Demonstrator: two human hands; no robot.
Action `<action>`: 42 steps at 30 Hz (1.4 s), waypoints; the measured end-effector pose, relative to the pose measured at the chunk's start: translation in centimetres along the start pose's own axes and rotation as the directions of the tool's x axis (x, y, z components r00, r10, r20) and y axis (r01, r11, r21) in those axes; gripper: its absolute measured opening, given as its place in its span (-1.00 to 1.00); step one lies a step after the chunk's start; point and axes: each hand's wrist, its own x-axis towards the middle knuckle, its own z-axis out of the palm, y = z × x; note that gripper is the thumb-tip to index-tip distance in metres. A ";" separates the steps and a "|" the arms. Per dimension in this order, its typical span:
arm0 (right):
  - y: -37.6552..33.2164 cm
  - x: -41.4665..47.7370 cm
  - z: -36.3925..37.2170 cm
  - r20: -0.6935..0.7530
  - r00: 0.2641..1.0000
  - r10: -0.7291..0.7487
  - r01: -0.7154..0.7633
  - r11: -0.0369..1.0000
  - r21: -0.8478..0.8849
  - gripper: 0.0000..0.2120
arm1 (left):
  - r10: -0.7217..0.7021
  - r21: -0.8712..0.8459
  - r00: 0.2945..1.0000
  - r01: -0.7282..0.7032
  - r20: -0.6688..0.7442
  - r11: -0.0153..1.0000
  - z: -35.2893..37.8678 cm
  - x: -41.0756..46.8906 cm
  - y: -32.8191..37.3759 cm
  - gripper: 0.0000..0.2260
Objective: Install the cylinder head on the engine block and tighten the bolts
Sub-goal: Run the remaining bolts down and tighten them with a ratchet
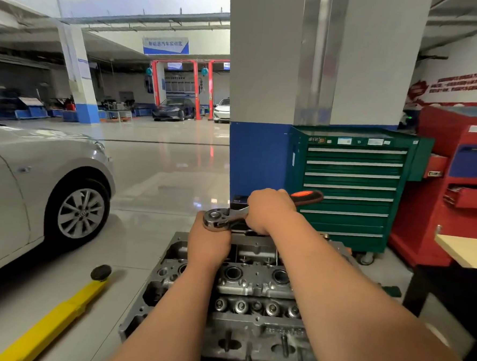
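Note:
The grey metal cylinder head [253,290] lies in front of me at the bottom centre, its valve springs and round bores facing up. A chrome ratchet wrench [221,218] with a black and orange handle stands over its far end. My right hand [271,210] grips the handle near the middle. My left hand [209,245] sits just under the ratchet head, fingers curled around what is below it; the socket, extension and bolt are hidden by the hand.
A silver car [36,184] stands at the left, with a yellow lift arm [56,314] on the floor beside the engine. Behind the engine rise a white and blue pillar [261,159] and a green tool cabinet [351,187]. A red cabinet [461,177] and a table corner [467,250] are at the right.

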 end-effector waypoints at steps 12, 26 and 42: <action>5.3 -0.6 -2.4 -0.170 0.985 -0.021 0.046 0.989 0.143 -0.87 | 0.107 -0.235 0.987 -0.077 0.120 0.969 1.0 0.3 5.4 -0.92; 6.8 -7.1 -1.9 0.068 0.986 0.155 -0.160 0.985 0.071 -0.75 | 0.052 -0.405 0.841 0.204 0.538 0.891 3.9 -1.8 3.1 -0.75; 4.5 -9.2 -1.9 0.195 0.966 0.171 -0.154 0.983 -0.101 -0.78 | 0.172 -0.234 0.949 -0.111 0.263 0.966 4.3 -2.5 2.9 -0.82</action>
